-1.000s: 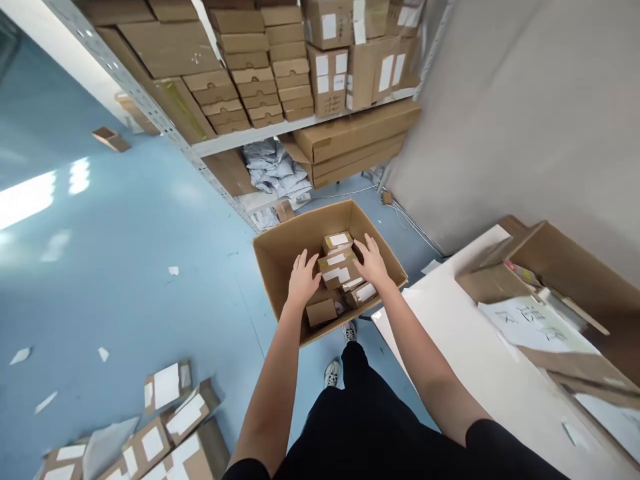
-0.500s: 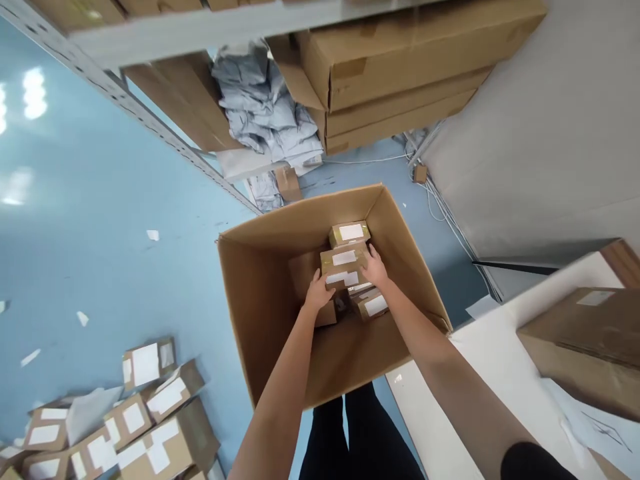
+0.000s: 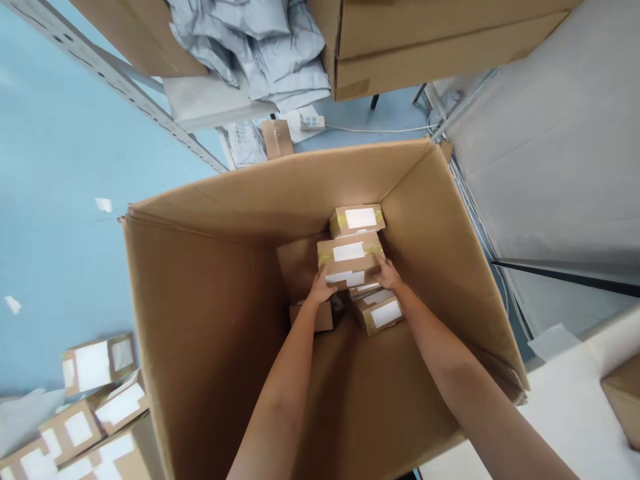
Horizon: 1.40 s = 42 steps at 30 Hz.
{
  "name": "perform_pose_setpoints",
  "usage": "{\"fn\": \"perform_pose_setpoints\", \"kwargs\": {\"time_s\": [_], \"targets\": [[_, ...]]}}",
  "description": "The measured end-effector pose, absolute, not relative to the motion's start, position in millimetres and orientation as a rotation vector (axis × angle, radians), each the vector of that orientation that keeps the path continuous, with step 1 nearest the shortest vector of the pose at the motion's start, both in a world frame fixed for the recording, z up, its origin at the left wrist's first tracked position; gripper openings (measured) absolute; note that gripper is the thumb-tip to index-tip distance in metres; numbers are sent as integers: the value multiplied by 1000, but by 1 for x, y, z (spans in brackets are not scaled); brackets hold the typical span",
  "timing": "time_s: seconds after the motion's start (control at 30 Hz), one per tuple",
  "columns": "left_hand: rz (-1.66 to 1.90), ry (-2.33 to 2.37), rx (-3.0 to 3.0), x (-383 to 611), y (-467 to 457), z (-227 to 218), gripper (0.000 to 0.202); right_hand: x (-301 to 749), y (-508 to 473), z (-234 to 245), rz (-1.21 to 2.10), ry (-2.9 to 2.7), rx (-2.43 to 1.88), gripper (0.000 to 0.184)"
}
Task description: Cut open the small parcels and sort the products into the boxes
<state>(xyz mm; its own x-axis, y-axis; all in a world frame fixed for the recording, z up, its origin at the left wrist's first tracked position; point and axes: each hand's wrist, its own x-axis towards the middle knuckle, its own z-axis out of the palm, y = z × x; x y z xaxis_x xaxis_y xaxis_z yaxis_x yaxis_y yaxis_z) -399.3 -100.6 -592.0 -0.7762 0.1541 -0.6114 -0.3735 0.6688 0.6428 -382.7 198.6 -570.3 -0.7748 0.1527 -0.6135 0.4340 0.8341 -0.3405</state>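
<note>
Deep inside a large open carton (image 3: pixel 210 360), both my hands grip a small cardboard box (image 3: pixel 327 251) with white labels and yellowish tape. My left hand (image 3: pixel 321 289) holds its near left corner, and my right hand (image 3: pixel 388 273) is at its right end. Just beyond it sits another labelled box (image 3: pixel 340 222). Below and to the right lies a tilted box (image 3: pixel 369 323) with a white label. A plain brown box (image 3: pixel 324 316) is partly covered by my left wrist. Whether the held box rests on those beneath it I cannot tell.
Labelled parcels (image 3: pixel 85 367) are piled on the blue floor at lower left. A metal shelf post (image 3: pixel 110 77) rises behind, beside grey mailing bags (image 3: pixel 280 53) and long cartons (image 3: pixel 450 47). A white table (image 3: pixel 565 413) stands at right, near a grey wall panel (image 3: pixel 565 147).
My view has come lower and closer over the large carton, which fills more of the picture. My hands stay on the same small box.
</note>
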Motion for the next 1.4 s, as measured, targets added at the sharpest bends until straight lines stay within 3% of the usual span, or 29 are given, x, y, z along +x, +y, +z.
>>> {"fn": "perform_pose_setpoints", "kwargs": {"time_s": [0.13, 0.3, 0.57, 0.77, 0.93, 1.07, 1.23, 1.4], "targets": [[1034, 2253, -242, -396, -95, -584, 96, -372, 193, -573, -702, 2562, 406, 92], [987, 2474, -354, -386, -95, -532, 79, -378, 166, -524, -615, 2644, 392, 83], [1004, 2784, -374, -373, -108, -400, 50, -376, 126, -382, -519, 2897, 381, 62], [1130, 2980, -185, -355, -114, -266, 46, -335, 123, -246, -533, 3167, 433, 53], [1260, 3048, 203, -315, -94, -145, 46, -250, 140, -128, -483, 3380, 662, 51], [1283, 3009, 555, -267, -57, -81, 49, -157, 160, -67, -431, 3436, 995, 49], [1205, 2885, 941, -192, 9, -44, 50, -32, 191, -33, -367, 3318, 1508, 49], [1117, 2712, 1288, -94, 88, -39, 49, 107, 227, -29, -338, 3072, 1952, 52]]}}
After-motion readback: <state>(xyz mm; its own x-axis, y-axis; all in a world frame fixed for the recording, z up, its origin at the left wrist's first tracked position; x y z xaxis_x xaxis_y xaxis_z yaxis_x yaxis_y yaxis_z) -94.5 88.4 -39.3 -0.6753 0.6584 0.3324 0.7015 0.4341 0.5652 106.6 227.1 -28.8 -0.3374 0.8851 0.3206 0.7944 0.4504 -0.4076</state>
